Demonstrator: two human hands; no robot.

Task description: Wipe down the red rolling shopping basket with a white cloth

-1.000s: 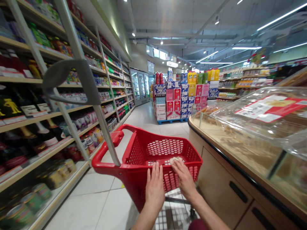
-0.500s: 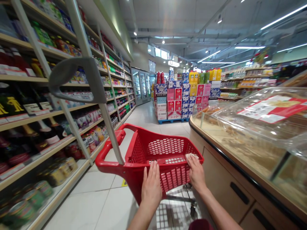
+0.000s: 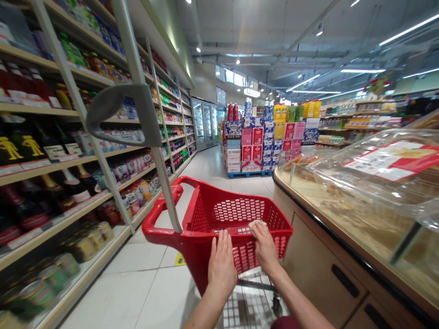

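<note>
A red plastic shopping cart (image 3: pixel 200 208) with perforated basket walls stands in front of me. My left hand (image 3: pixel 222 262) lies with straight fingers against the near side of the basket, fingertips at the rim, holding nothing. My right hand (image 3: pixel 265 246) is farther right along the same rim, its fingers bent over a small whitish cloth (image 3: pixel 258 224) pressed at the rim. Most of the cloth is hidden under the fingers. A grey metal pole (image 3: pixel 168 192) with a dark grey loop handle (image 3: pixel 151 116) rises at the cart's left end.
On the left, tall shelves (image 3: pixel 82 157) hold bottles and cans. A bakery counter (image 3: pixel 308 228) with clear plastic covers (image 3: pixel 346 151) runs close along the right. Stacked drink cartons (image 3: pixel 252 146) stand on a blue pallet (image 3: pixel 245 174) ahead, with glass-door fridges (image 3: pixel 205 121) beyond.
My right hand has slid leftward along the rim with the cloth, from near the basket's right corner toward my left hand. My left hand stays at its place on the rim.
</note>
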